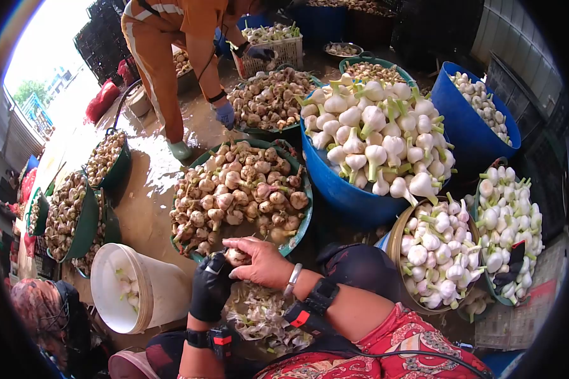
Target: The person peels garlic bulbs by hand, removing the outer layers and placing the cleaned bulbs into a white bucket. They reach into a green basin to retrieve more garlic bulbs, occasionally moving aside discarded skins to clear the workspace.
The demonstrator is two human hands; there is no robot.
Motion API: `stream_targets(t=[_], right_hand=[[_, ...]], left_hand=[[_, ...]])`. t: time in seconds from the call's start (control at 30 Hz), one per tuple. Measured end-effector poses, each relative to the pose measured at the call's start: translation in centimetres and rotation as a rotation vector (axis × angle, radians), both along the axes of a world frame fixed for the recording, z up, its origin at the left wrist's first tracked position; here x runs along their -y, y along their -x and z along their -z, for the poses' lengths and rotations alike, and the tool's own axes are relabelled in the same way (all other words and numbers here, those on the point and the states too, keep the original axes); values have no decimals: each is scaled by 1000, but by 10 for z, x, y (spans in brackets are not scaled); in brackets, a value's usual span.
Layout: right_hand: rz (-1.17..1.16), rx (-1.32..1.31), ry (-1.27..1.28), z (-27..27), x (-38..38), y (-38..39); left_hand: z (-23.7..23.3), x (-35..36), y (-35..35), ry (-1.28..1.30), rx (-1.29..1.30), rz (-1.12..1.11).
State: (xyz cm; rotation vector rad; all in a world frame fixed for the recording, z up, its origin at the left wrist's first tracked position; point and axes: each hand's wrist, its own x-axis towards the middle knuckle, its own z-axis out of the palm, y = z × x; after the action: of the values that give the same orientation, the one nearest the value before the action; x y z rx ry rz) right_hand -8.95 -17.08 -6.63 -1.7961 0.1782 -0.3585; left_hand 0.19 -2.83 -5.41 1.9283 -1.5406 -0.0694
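A garlic bulb (236, 256) with brownish skin sits between my two hands, partly covered by fingers. My left hand (210, 288), in a black glove, is closed round its lower side. Bare and wearing a silver bangle, my right hand (265, 264) presses on the same bulb from the other side, thumb and fingers against it. Just beyond them stands a green tub (307, 211) heaped with unpeeled, dirty garlic bulbs (237, 189). Below my hands lies a pile of peeled-off garlic skins (269, 316).
At right are a blue tub (322, 180) heaped with white garlic, a round bucket (395, 243) and another tub of clean bulbs (509, 221). A white bucket (158, 284) lies tilted at left. Ahead, a person in orange (164, 38) bends over more garlic tubs.
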Motion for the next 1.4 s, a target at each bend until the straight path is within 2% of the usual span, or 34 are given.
stream_targets(t=[0.07,0.1,0.13,0.17,0.2,0.23,0.3,0.37,0.4,0.43,0.53,0.6,0.77,0.83,0.97,1.07,1.2,1.3,1.4], right_hand=[[-66,8,-132,-10,-12,2],[-93,40,-204,-6,-19,1],[-101,52,-200,-8,-21,0],[-141,27,-368,-9,-25,0],[-183,-3,-544,-8,-30,1],[-246,40,-719,-12,-31,1],[-257,32,-744,-21,-28,1],[-235,20,-737,-19,-26,-3],[-246,11,-803,-19,-26,-4],[-245,2,-862,-18,-26,-5],[-222,16,-822,-19,-24,-5],[-195,17,-805,-18,-23,-6],[-178,-10,-680,-16,-29,-6],[-154,21,-674,-11,-31,-8],[-202,57,-770,-1,-36,-14],[-153,-73,-877,-9,-36,-15],[-123,-82,-839,-9,-39,-15],[-205,-141,-778,-5,-35,-12],[-262,-180,-876,-2,-38,-9]], left_hand=[[-18,-17,19,90,-704,-262],[-21,-23,21,96,-692,-265],[-22,-28,22,215,-958,-303],[-24,-32,23,335,-1225,-339],[-29,-37,23,262,-923,-311],[-34,-39,22,257,-912,-334],[-42,-45,20,304,-1239,-292],[-44,-50,14,220,-1194,-286],[-45,-49,13,263,-1273,-268],[-47,-50,11,220,-1244,-279],[-50,-46,13,227,-1211,-300],[-50,-42,15,347,-1325,-238],[-30,-37,4,324,-1451,-280],[-28,-38,-1,260,-1391,-283],[-19,-43,-4,236,-1268,-336],[-14,-43,-3,269,-1334,-347],[-14,-44,0,337,-1459,-312],[-17,-47,1,274,-1457,-288],[-13,-51,1,245,-1449,-302]])
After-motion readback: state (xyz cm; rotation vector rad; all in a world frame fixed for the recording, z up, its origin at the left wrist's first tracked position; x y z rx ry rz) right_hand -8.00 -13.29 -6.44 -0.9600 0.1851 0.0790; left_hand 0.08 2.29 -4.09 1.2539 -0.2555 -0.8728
